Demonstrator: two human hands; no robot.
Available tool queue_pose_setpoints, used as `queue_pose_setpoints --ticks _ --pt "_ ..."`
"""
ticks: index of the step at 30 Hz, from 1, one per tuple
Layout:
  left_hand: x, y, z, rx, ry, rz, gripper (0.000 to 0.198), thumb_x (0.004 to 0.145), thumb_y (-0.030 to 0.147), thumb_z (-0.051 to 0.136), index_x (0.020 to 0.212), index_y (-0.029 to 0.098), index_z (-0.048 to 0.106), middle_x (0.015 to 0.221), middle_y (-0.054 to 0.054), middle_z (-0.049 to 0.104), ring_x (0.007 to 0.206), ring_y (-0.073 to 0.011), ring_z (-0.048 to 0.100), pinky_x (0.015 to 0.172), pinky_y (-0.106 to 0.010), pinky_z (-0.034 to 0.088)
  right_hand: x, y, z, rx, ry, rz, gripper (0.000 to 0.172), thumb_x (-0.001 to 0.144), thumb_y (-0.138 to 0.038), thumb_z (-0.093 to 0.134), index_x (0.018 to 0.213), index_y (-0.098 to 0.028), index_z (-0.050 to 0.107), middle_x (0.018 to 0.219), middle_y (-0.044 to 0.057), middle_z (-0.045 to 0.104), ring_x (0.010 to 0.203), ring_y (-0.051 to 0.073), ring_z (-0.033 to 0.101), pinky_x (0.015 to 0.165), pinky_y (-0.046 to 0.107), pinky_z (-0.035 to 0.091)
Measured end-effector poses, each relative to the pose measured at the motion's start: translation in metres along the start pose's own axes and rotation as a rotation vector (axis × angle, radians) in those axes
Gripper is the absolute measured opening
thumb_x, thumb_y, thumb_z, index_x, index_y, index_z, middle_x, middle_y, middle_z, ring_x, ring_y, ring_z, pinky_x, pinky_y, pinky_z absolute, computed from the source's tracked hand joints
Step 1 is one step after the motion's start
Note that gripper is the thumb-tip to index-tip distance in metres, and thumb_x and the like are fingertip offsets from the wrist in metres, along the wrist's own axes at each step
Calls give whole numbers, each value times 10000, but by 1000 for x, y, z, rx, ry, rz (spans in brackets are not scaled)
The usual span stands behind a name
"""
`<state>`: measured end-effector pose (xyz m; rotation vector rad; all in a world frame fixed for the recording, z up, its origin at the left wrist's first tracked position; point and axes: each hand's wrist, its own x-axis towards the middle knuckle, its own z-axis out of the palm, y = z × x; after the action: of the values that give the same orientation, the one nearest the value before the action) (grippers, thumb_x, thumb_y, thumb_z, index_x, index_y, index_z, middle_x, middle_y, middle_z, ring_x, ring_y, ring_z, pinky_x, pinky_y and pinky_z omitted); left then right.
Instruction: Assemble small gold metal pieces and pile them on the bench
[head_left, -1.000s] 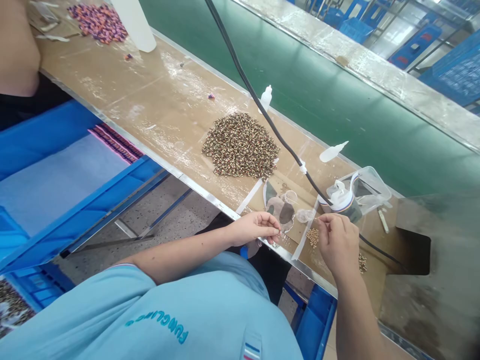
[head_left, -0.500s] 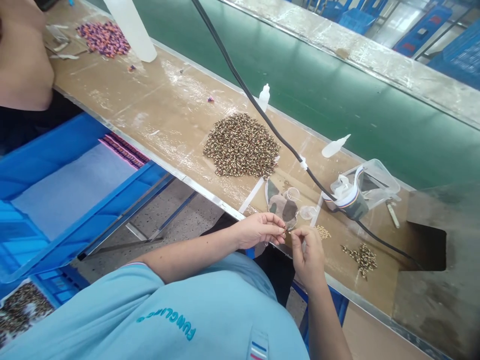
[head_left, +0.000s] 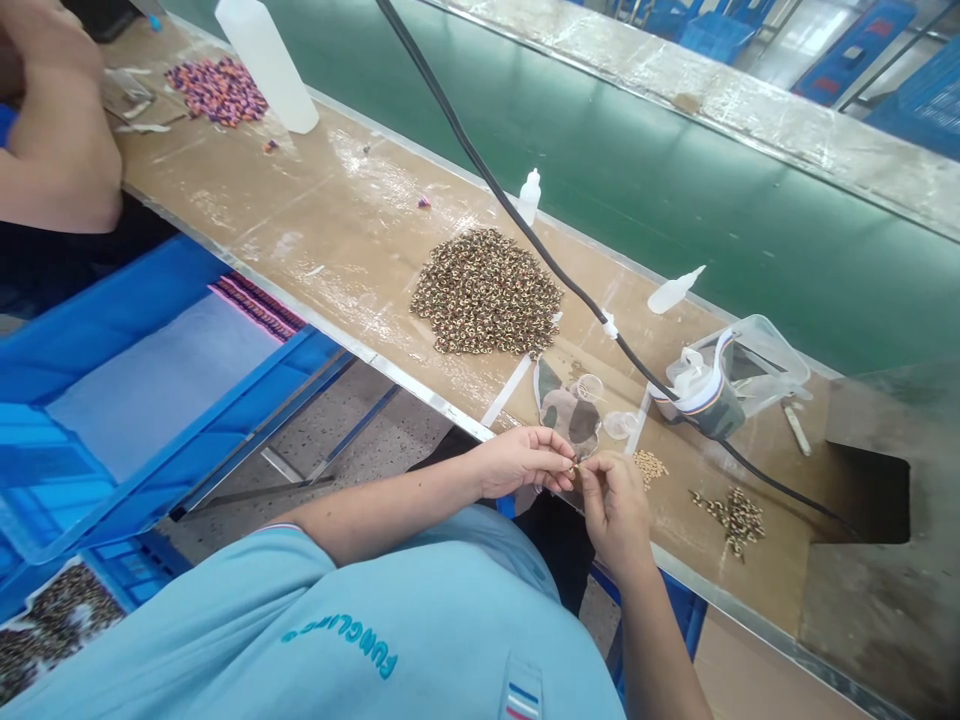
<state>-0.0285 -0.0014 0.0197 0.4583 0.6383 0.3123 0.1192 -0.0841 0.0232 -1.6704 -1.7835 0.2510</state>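
- Although only part of it shows, a co-worker's arm (head_left: 60,130) rests at the far left, well left of the brown heap (head_left: 486,290) on the bench (head_left: 352,200).
- Below and left of the heap, a blue crate (head_left: 150,400) holds a pale sheet (head_left: 157,390) and a striped strip (head_left: 255,305).
- Up and well left of the heap, a purple-orange heap (head_left: 217,90) lies beside an upright white bottle (head_left: 266,65).
- Below the heap, a blue shirt (head_left: 300,640) fills the lower edge of the view.
- Just below the heap, the left hand (head_left: 517,462) curls inward, its thumb and forefinger in a narrow pinch on a tiny bead (head_left: 574,470).
- Below and right of the heap, the right hand (head_left: 615,515) meets that bead with a matching narrow pinch; the bead sits between both hands, almost hidden by the fingers.
- Just above the heap stands a small dropper bottle (head_left: 529,197), and a black cable (head_left: 480,170) runs down past the heap's right side.
- Just right of the heap's lower edge lie a camouflage cloth (head_left: 568,410) and two clear cups (head_left: 589,388).
- Further right are pale beads (head_left: 649,468), a brown pile (head_left: 731,522), a lying dropper bottle (head_left: 675,292) and a clear tub (head_left: 757,365).
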Motion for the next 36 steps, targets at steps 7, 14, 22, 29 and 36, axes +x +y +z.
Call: queue_pose_setpoints --ticks 7,14,22,29,36 --pt "0 -1 0 4 17 -1 399 522 254 832 754 106 544 603 -36 658 550 -118 637 555 -210 467 -2 0 -1 -116 9 -84 59 892 -201 461 843 -214 490 788 8 570 781 144 508 725 290 372" --pt "0 1 2 -5 33 -14 331 532 192 810 709 113 542 575 -34 655 524 -119 632 519 -204 451 -1 0 -2 -141 -6 -93 53 894 -203 460 850 -220 485 779 11 573 767 152 524 715 304 380" --pt "1 3 2 -19 51 -50 263 568 122 766 701 110 539 557 -38 654 500 -119 629 519 -206 464 -2 1 4 -48 39 -68 78 876 -169 476 837 -223 516 779 15 583 770 151 536 704 297 415" --pt "2 1 3 -14 74 -50 237 602 102 746 709 103 534 553 -43 648 502 -124 633 525 -216 485 -3 2 4 -35 56 -76 83 878 -171 479 844 -224 534 782 20 590 763 150 547 700 300 430" --pt "0 0 4 -10 74 -37 247 609 110 753 718 104 532 561 -43 649 512 -124 637 536 -216 490 -4 0 1 -35 35 -31 85 889 -208 473 829 -224 531 763 16 586 752 148 549 679 297 436"
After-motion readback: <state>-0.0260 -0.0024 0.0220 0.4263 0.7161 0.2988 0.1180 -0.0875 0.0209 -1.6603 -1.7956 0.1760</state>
